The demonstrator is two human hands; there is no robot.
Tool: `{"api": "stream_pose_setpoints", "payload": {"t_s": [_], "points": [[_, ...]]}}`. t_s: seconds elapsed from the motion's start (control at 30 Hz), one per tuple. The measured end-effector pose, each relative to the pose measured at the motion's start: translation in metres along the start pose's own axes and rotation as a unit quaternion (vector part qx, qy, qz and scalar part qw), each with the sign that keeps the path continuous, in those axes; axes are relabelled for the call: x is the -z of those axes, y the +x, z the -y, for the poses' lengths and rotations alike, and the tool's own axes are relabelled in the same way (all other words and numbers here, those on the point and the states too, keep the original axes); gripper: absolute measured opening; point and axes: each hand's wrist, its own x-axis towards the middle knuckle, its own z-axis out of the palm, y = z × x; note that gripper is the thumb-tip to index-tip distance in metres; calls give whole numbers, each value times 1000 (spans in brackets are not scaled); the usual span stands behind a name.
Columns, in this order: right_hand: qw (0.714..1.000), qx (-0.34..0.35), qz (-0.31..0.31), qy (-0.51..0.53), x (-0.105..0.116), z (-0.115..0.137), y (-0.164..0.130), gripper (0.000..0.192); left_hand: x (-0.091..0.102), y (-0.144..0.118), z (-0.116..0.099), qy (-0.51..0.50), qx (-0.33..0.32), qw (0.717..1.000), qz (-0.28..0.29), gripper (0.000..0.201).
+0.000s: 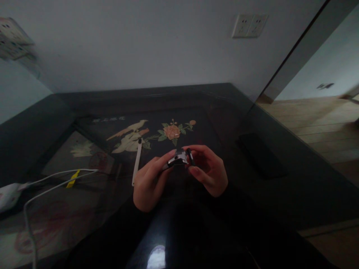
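My left hand (151, 183) is closed around a small shiny silver piece with black edging (177, 160), pinched between thumb and fingers. Its exact kind I cannot make out. At the right end of it, my right hand (209, 170) pinches a curved black part (191, 157) between thumb and index finger. The two parts are close together; whether they are joined is unclear. A slim whitish strip (137, 162) with a dark spot at its top end lies just left of my left hand. Both hands are above the dark glossy table (224, 127).
A dark flat rectangular object (260, 155) lies to the right. On the left are a white plug-like block (9, 196) and a white cable (50, 190) with a yellow tag (73, 178). Behind the table rises a wall (140, 48) with sockets (249, 26).
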Motion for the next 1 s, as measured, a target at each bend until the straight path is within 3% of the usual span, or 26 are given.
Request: {"api": "stream_pose_setpoints", "payload": {"t_s": [0.8,1.0], "points": [[1000,11,8,-18,1,4,-1,35,1,-1,-3,17,14,1000,5,30],[1000,5,3,-9,0,-1,-1,38,-3,2,3,-29,138,990,13,21]]}}
